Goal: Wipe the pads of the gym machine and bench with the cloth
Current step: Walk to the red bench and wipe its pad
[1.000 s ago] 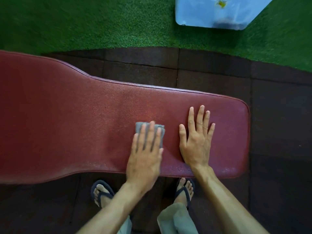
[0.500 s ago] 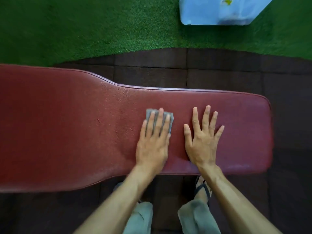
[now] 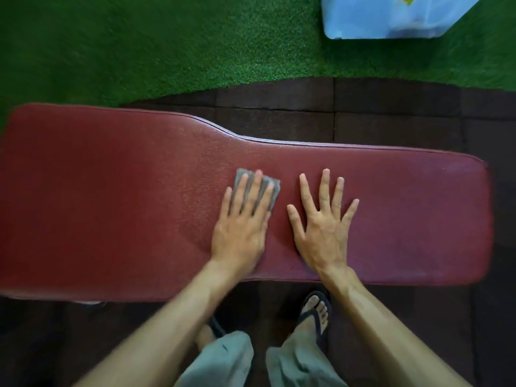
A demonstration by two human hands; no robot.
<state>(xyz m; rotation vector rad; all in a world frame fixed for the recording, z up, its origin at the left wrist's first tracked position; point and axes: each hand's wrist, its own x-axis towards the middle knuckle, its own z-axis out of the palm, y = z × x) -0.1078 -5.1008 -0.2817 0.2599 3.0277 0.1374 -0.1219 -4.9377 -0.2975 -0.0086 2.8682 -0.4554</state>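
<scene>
A long dark-red bench pad (image 3: 125, 205) lies across the view, wide at the left and narrower at the right. My left hand (image 3: 243, 227) lies flat with straight fingers on a small grey cloth (image 3: 275, 188), pressing it onto the middle of the pad. Most of the cloth is hidden under the fingers. My right hand (image 3: 321, 227) rests flat on the bare pad just to the right, fingers spread, holding nothing.
Dark rubber floor tiles (image 3: 391, 113) surround the bench, and green artificial turf (image 3: 167, 46) lies beyond. A pale blue container (image 3: 391, 18) stands on the turf at the top right. My feet in sandals (image 3: 315, 314) are below the pad's near edge.
Both hands have shifted left along the pad, with the cloth sliding under my left hand. The view has moved left too, showing more of the pad's wide end.
</scene>
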